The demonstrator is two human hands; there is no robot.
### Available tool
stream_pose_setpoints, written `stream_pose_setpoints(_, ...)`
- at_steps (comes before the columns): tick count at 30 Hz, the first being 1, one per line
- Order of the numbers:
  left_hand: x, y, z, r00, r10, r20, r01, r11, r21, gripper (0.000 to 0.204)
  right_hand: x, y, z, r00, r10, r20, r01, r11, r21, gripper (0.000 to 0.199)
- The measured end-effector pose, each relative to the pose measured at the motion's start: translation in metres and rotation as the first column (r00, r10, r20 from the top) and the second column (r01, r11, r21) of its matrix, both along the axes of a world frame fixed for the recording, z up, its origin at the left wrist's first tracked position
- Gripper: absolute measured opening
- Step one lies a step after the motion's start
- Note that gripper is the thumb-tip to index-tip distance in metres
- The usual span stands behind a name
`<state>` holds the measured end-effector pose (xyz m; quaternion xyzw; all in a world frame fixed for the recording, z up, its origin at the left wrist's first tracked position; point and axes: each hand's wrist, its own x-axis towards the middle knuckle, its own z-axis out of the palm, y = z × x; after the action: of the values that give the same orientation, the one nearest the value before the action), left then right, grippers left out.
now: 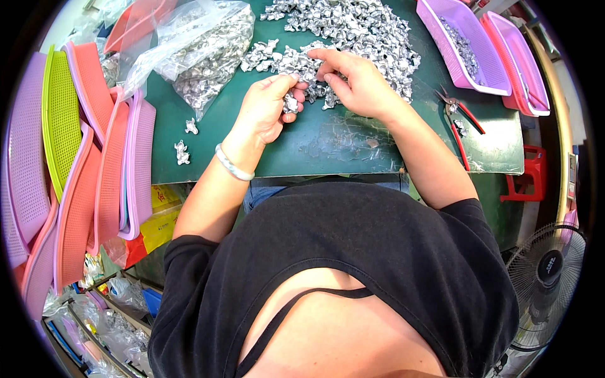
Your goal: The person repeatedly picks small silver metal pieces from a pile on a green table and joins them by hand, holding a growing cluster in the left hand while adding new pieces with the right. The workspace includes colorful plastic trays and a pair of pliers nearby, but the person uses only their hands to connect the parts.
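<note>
Small silver metal castings lie in a large heap across the far middle of the green table. My left hand, with a pale bangle on its wrist, is closed around a small silver casting, part of which shows between the fingers. Over the near edge of the heap is my right hand. Its index finger stretches to the left and its thumb stands apart, with nothing seen between them. Two castings lie apart from the heap, one of them a small casting near the table's left edge.
A clear plastic bag full of castings stands at the far left. Colourful perforated baskets are stacked along the left. Red-handled pliers lie at the right, near a purple basket with castings. Beyond are a red stool and a fan.
</note>
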<state>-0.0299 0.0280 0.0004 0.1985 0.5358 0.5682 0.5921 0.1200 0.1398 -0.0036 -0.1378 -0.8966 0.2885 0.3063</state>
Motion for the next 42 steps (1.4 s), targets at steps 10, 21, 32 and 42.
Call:
stream_pose_setpoints(10,-0.0003,-0.0019,0.0021,0.996,0.013,0.086,-0.012,1.0,-0.005,0.02,0.004,-0.0042,0.0049,0.983,0.005,0.185,-0.042,0.98,0.196,0.04)
stream_pose_setpoints(21,-0.0038,-0.0029,0.0015,0.987,-0.001,0.162,-0.002,1.0,0.019,0.016,0.0027,-0.0076,0.0047,0.965,-0.009,0.262,-0.045,0.979,0.199,0.043)
stream_pose_setpoints(32,0.0031,-0.0053,0.0008,0.995,0.053,-0.081,-0.041,0.989,0.144,0.01,0.0025,-0.0067,0.0013,0.991,0.008,0.131,-0.024,0.993,0.119,0.037)
stream_pose_setpoints(42,0.0028,-0.0065,-0.0007,0.992,0.048,-0.115,-0.019,0.971,0.237,0.012,0.0025,-0.0025,0.0034,0.999,-0.009,0.034,0.008,0.999,0.049,0.035)
